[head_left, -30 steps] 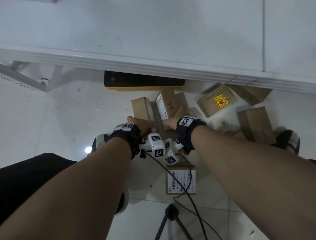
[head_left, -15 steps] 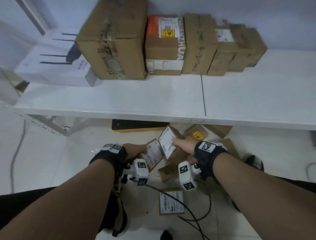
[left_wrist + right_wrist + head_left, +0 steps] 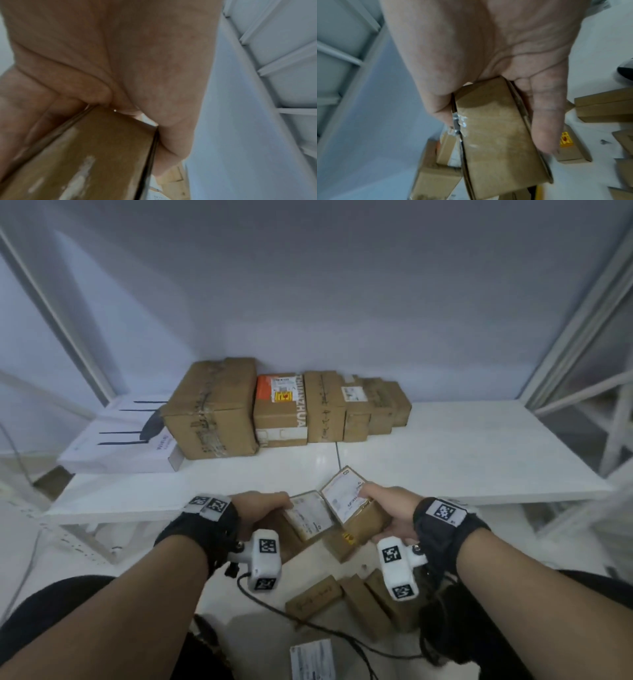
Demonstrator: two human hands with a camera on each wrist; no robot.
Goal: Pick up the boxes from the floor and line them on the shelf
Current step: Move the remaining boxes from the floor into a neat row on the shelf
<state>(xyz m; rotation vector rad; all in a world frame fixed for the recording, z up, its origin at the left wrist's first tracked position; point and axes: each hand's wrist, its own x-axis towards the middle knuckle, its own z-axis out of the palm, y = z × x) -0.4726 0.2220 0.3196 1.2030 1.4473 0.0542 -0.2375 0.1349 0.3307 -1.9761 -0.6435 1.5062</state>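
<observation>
Both hands have risen from the floor since the earlier frames and now sit at the front edge of the shelf [image 3: 462, 460], at centre frame. The left hand [image 3: 260, 508] grips a small box [image 3: 308, 518], thumb on top and fingers under it. The right hand [image 3: 387, 508] holds a second box [image 3: 349, 498] the same way, its label tilted up. The two boxes touch. A row of boxes [image 3: 291, 409] lines the shelf's back. More boxes [image 3: 346, 601] lie on the floor [image 3: 68, 556] at lower centre.
</observation>
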